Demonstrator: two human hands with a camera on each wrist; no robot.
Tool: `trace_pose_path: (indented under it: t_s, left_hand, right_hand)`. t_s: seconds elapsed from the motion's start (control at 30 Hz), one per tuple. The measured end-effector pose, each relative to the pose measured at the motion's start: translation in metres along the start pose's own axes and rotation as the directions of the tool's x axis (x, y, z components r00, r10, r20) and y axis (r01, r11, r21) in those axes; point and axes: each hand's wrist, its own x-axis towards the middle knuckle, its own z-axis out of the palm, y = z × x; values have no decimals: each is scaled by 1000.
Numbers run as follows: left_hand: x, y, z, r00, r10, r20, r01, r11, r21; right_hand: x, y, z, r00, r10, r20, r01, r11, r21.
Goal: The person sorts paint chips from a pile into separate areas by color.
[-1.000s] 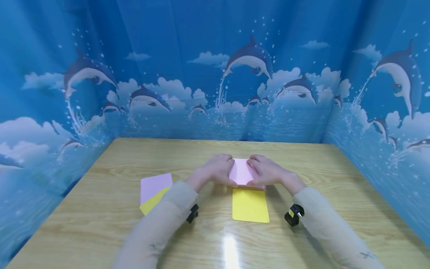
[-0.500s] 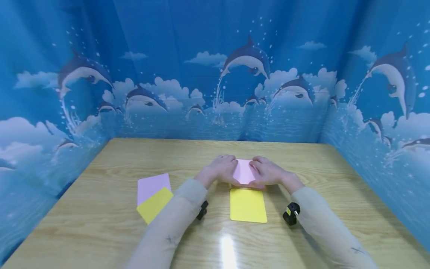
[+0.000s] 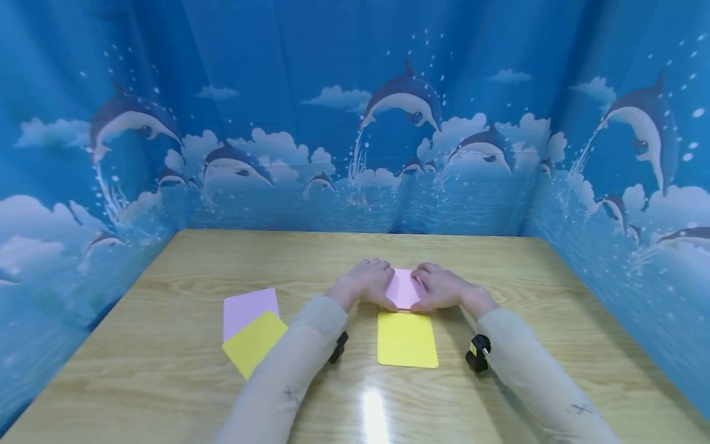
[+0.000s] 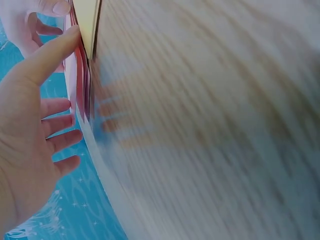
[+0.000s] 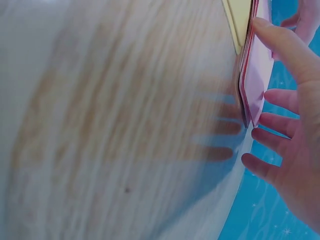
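Observation:
A stack of thin pink sheets [image 3: 403,290] lies on the table between my two hands, its edges layered pink, red and dark in the right wrist view. My left hand [image 3: 368,283] holds its left side, the thumb [image 4: 52,55] on the near edge and the other fingers around the side. On the right side my right hand [image 3: 442,287] holds it likewise, thumb [image 5: 280,40] on the near edge. Directly in front of the stack lies a yellow square sheet [image 3: 407,340] with rounded corners. The hands partly cover the stack's sides.
To the left, a tilted yellow sheet [image 3: 255,343] overlaps a lilac sheet [image 3: 246,308], near my left sleeve [image 3: 288,376]. The wooden table [image 3: 138,357] meets a blue dolphin curtain [image 3: 310,123] at its back and sides.
My left hand has shifted slightly right along with the stack's left side. The pink corner that stuck out below the right hand no longer shows. More of the left yellow sheet is uncovered.

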Motion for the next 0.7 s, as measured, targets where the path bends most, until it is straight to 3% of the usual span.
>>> trace_pose_path:
  t_s: [0.37,0.53,0.7]
  left_hand:
    - [-5,-2,3,1000,-1,14,1,1000,-22]
    - [-8,-5,-1,999,-13,-53,14,999,35]
    - [-15,-12,-6,993,-60,-103,72,991,114]
  right_hand:
    - [1,0,4,1000,15,11,-15,1000,3]
    - [2,-1,1,996,-27,-85,24,999,-28]
    - [8,-6,-1,976,-91,-196,74,993,-90]
